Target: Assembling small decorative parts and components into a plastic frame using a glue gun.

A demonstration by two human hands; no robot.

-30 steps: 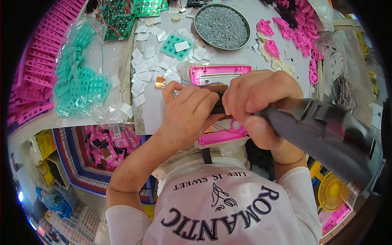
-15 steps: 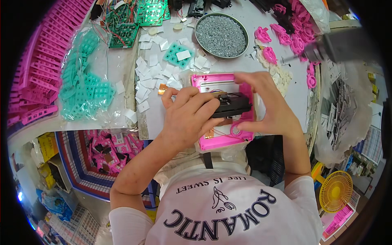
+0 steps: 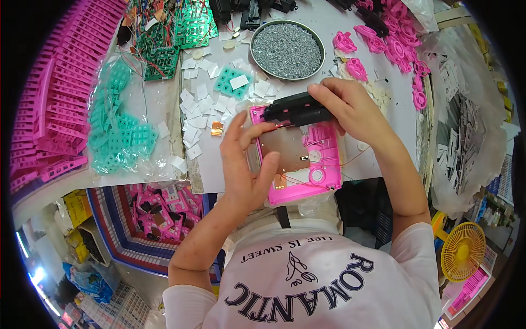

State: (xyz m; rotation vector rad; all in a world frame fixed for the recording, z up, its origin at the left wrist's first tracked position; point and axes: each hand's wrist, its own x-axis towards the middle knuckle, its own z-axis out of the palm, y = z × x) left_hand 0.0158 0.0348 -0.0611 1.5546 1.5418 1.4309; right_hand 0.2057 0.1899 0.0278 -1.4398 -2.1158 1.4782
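Observation:
A pink plastic casing (image 3: 301, 194) lies at the table's front edge, with thin wires and a brown panel (image 3: 285, 145) inside. My right hand (image 3: 353, 109) grips the right end of a long black plastic part (image 3: 296, 108), tilted over the casing's far side. My left hand (image 3: 244, 164) is curled at the casing's left wall, thumb and forefinger reaching over it. That forefinger is close to the black part's left end and some wires; whether it touches them I cannot tell.
White paper pieces (image 3: 192, 134) and a teal button pad (image 3: 224, 82) lie to the left. Behind stands a round tray of screws (image 3: 287, 49). Pink parts (image 3: 356, 68) lie at the far right, green circuit boards (image 3: 161, 63) at the far left. Below the table's left is a basket (image 3: 118, 236).
The black part has gone from the casing's middle to its far side, now in my right hand. My left hand has moved off it to the left wall. A blurred dark tool at right is gone.

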